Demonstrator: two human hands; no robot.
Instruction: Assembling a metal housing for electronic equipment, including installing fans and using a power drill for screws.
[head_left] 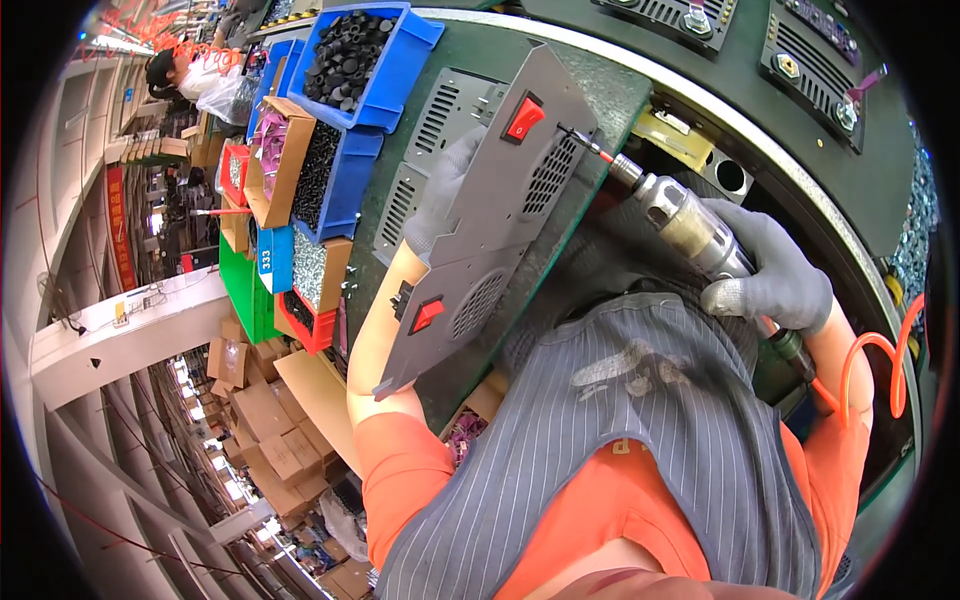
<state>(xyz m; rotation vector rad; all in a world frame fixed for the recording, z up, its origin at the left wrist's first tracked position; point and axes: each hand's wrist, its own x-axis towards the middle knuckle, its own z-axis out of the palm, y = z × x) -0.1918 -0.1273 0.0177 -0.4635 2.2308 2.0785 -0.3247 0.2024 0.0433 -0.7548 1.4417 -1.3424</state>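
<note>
Right hand closed round air screwdriver, bit at edge of grey panel. Left hand grips panel, tilted over green bench. Risk: bit slips, panel shifts.

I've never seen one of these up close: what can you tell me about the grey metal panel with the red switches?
The grey metal panel is a long, flat sheet that looks like painted steel, held tilted on edge above the green bench. It carries two red rocker switches and two round patches of vent holes. The gloved left hand grips it from behind; the right hand presses a pneumatic screwdriver with its tip against the panel's upper edge.
</note>
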